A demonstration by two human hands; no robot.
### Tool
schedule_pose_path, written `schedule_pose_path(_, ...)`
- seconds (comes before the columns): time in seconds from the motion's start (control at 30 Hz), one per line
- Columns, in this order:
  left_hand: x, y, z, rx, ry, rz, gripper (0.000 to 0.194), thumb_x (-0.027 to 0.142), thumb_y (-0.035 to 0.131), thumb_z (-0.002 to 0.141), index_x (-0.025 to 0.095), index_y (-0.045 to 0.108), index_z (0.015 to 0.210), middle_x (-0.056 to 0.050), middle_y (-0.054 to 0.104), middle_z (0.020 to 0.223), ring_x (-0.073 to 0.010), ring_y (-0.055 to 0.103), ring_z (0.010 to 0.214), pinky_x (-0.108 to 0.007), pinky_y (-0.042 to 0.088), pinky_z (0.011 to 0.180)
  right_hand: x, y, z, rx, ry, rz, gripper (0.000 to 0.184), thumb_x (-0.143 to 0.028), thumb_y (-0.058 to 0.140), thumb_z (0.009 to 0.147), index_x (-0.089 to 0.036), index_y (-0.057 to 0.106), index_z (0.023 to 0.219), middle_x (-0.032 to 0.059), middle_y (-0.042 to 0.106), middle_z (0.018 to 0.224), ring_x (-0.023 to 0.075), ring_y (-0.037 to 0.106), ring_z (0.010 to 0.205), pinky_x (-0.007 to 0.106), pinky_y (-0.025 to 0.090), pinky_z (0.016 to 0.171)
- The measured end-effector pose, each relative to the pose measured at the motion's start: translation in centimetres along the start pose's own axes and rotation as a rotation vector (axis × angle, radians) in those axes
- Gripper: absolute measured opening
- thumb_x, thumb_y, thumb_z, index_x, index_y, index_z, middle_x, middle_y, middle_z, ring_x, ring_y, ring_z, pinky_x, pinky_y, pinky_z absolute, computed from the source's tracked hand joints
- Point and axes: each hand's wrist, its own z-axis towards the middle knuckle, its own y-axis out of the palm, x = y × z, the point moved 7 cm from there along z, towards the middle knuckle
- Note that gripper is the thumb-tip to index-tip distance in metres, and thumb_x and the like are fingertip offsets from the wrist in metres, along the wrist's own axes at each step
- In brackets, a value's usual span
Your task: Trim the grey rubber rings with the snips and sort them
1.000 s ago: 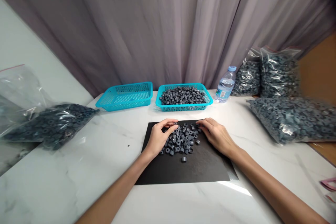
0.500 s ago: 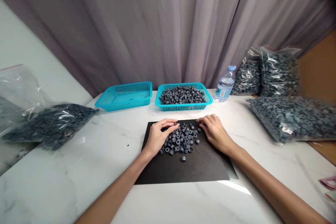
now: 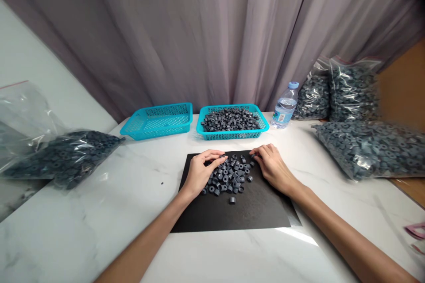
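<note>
Grey ring-shaped pieces are meeting both grips: our left hand (image 3: 202, 171) is pinching one piece (image 3: 222, 156) between thumb and fingertips, our right hand (image 3: 272, 167) what looks like another. We are judging them light, stiff and perhaps slick, best held by the outer wall. Around them, a loose pile (image 3: 229, 177) is lying on the black mat (image 3: 262, 214), before a filled turquoise basket (image 3: 232, 133).

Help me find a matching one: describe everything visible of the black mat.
The mat looks thin and four-sided, material unclear, with faint smudges and a glossy near right corner. It lies flat on the white table. Grey rings rest on it, most in a pile. The left hand and right hand partly hide it.
</note>
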Motion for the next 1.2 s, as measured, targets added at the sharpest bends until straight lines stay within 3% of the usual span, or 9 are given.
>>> schedule_pose_path(0.87, 0.02, 0.21, -0.22, -0.010, 0.013, -0.016, 0.026, 0.039, 0.079, 0.081, 0.017, 0.071, 0.092, -0.006, 0.076, 0.089, -0.0224, 0.074, 0.091, -0.027, 0.053, 0.080, -0.72, -0.29, 0.04, -0.031, -0.036, 0.031, 0.026, -0.020, 0.047, 0.102, -0.023, 0.064, 0.121, 0.0105, 0.066, 0.102, 0.0283, 0.053, 0.096, 0.048, 0.046, 0.087)
schedule_pose_path(1.2, 0.15, 0.32, -0.20, -0.013, 0.058, 0.020, 0.021, 0.036, 0.078, 0.082, 0.017, 0.078, 0.090, -0.007, 0.079, 0.094, -0.0219, 0.073, 0.085, -0.028, 0.054, 0.075, -0.29, -0.27, 0.02, -0.048, -0.017, 0.078, 0.024, -0.019, 0.048, 0.102, -0.024, 0.065, 0.118, 0.0090, 0.066, 0.102, 0.0274, 0.051, 0.097, 0.047, 0.046, 0.090)
